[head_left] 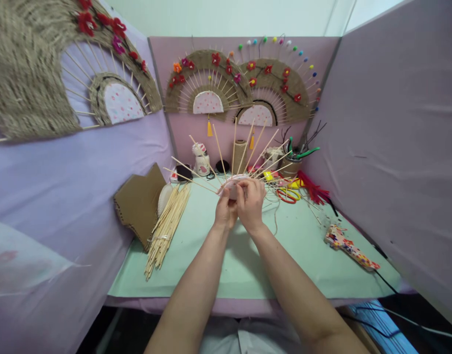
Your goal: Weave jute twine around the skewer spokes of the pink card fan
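A small half-round base (231, 186) covered in pink-spotted white cloth is held up above the table, with thin wooden sticks (217, 147) fanning out from its curved edge. My left hand (225, 210) grips its lower left side, thumb on the front. Fingers of my right hand (251, 202) are closed on its right side, thumb and fingertips pressed at the cloth face. What lies under the right fingertips is hidden. Left of the hands rests a bundle of wooden sticks (167, 228), tied with a clear band.
A glue gun (351, 247) with a cord lies at right. Scissors (288, 195), red yarn (314, 188), a twine spool (240, 156) and a can with pliers (291, 164) sit at the back. Cardboard (139, 201) leans left. Finished twine fans (207, 73) hang on the walls.
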A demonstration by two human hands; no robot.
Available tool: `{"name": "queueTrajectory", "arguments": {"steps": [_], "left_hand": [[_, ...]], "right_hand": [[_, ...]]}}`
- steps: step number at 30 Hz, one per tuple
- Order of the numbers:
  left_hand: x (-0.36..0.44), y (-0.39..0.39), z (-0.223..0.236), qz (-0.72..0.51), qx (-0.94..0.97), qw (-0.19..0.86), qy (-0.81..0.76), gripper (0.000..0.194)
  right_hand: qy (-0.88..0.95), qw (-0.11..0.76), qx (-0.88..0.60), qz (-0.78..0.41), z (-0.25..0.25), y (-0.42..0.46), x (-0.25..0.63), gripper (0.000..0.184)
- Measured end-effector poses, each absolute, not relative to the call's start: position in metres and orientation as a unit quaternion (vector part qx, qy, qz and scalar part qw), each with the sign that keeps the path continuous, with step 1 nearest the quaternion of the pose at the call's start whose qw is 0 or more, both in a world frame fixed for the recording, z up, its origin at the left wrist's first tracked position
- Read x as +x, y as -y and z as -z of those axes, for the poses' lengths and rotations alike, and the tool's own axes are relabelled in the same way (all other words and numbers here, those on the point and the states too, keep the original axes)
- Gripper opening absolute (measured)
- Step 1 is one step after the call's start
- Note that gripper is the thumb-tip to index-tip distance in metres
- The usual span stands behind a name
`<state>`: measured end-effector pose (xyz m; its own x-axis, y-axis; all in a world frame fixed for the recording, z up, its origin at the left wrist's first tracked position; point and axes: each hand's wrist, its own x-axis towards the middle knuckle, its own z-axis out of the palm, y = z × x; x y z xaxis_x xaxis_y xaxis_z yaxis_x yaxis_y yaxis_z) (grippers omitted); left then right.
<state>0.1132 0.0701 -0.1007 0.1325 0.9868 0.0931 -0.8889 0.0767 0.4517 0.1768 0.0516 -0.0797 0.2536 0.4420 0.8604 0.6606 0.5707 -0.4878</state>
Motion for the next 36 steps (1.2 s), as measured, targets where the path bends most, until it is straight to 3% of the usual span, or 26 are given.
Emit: {"name": "queueTrajectory", "arguments": {"steps": [5,8,11,13,15,17,20,24,31,36], "left_hand": [[0.111,-0.073,0.096,-0.673,0.143,0.716,-0.121,0.017],[0.109,-0.072,0.094,-0.667,0.129,0.726,-0.109,0.017],[0.109,-0.072,0.094,-0.657,0.127,0.735,-0.106,0.017],[0.109,-0.072,0.095,-0.655,0.129,0.737,-0.107,0.017],[0.11,-0.072,0.097,-0.654,0.136,0.736,-0.109,0.018],[0.11,-0.071,0.097,-0.651,0.146,0.737,-0.112,0.018],[0.11,-0.07,0.098,-0.64,0.171,0.741,-0.113,0.017],[0.111,-0.068,0.1,-0.614,0.212,0.753,-0.105,0.02],[0.112,-0.066,0.104,-0.556,0.283,0.778,-0.068,0.042],[0.114,-0.06,0.101,-0.557,0.286,0.775,-0.088,0.046]], "right_hand": [[0.51,0.8,-0.317,-0.014,0.049,0.005,0.212,0.009],[0.408,0.895,-0.172,-0.059,0.023,0.043,0.257,0.021],[0.326,0.926,-0.189,0.009,0.013,0.058,0.296,0.041],[0.32,0.908,-0.27,0.026,0.019,0.052,0.308,0.038],[0.367,0.854,-0.367,0.049,0.034,0.037,0.304,0.008],[0.47,0.754,-0.455,0.061,0.053,0.02,0.288,0.032],[0.578,0.658,-0.481,0.034,0.075,0.001,0.258,0.026],[0.621,0.643,-0.449,0.016,0.086,-0.014,0.228,0.018],[0.633,0.618,-0.454,0.109,0.094,-0.029,0.203,0.011],[0.654,0.592,-0.451,0.134,0.1,-0.027,0.194,0.015]]}}
